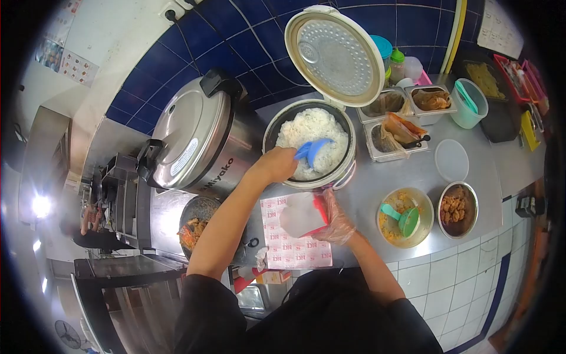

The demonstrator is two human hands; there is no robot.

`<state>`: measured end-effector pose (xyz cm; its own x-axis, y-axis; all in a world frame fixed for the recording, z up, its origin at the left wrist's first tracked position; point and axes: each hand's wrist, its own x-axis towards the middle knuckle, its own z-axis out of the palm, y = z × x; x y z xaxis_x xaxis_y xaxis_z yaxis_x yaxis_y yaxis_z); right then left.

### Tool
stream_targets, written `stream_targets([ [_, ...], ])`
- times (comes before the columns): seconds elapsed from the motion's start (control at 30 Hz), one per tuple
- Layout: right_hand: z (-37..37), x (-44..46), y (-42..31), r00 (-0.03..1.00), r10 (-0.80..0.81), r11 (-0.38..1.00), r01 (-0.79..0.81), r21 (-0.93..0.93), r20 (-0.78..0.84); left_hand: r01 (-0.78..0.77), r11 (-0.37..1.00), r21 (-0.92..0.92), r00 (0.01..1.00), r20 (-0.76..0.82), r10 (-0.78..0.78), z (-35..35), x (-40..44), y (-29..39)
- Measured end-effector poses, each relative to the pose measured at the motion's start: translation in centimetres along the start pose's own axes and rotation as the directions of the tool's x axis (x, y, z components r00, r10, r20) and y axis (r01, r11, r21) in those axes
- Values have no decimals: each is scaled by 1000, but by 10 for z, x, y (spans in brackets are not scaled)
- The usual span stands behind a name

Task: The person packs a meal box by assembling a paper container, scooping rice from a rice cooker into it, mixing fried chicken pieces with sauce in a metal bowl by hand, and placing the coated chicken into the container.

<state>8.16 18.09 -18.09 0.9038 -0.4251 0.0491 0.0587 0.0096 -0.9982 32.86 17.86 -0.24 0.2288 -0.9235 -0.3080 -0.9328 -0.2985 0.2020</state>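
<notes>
"Miyako" reads in dark letters on the large steel cooker [203,138], left of centre. Red print repeats across the paper sheet [295,252], lower centre, its wording uncertain. Posters [78,68], upper left, are illegible.

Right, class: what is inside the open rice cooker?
Inside the cooker: rice and a blue scoop, gripped by the left hand. The rice hides the cooker's bottom; the scoop covers some rice.
</notes>
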Motion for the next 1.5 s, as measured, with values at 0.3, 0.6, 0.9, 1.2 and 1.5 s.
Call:
stream_targets([
  [0.3, 7, -17, -27, 954, -242, 935, 180, -305, -179, 72, 996, -50, 997, -22, -73, 9, -1, 15],
  [0.6, -15, 22, -31, 787, -300, 894, 35, -446, -539, -147, 988, -50, 987, -73, 143, 3, -8, 16],
  [0.9, -8, 31, -13, 769, -292, 948, 153, -280, -568, -144, 879, -454, 955, 170, 244, 5, 8, -14],
  [1.2, 39, -20, -115, 934, 207, 826, -7, -563, 292, 257, 713, -653, 922, 386, 21, -20, -9, -26],
  [1.5, 136, 44, -53, 749, 211, 349, 542, -764, 628, 273, 424, -864, 962, 255, -100, -25, -46, -41],
])
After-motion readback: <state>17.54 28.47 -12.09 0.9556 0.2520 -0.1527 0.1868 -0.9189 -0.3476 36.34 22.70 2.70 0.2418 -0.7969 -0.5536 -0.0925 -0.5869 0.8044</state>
